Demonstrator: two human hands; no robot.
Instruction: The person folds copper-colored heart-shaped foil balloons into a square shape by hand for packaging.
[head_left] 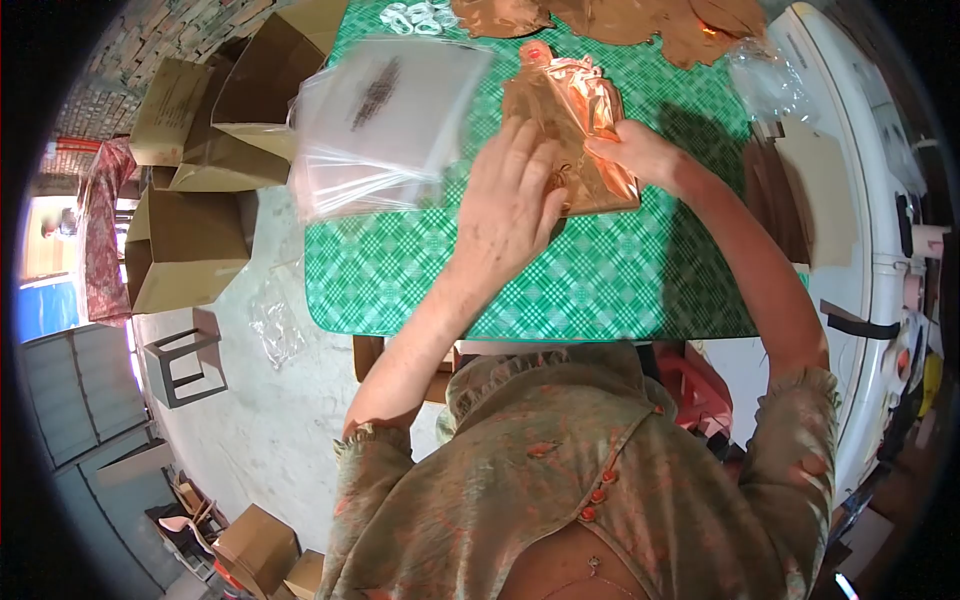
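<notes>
A: What is the room like around that table?

B: Brick wall, cardboard boxes standing to the left, and a table covered in green and white check. Clear plastic sleeves are stacked on its left part, and brown pieces lie along the far edge.

A: And the work?

B: A copper-coloured piece, near the middle of the table, just right of the sleeves. Its right side shows a shiny, crumpled fold; the rest is duller.

A: How is the left hand set?

B: Palm down, back upward, fingers reaching forward over the piece's left part. It is unclenched, with the thumb held away to the right (how hard it presses, I can't tell). The forearm slants in from the lower left.

A: The right hand?

B: It grasps the piece at the shiny edge, thumb pointing left across the fold. Its other fingers are mostly hidden. That arm bows outward, elbow wide, the forearm coming in from the right.
</notes>
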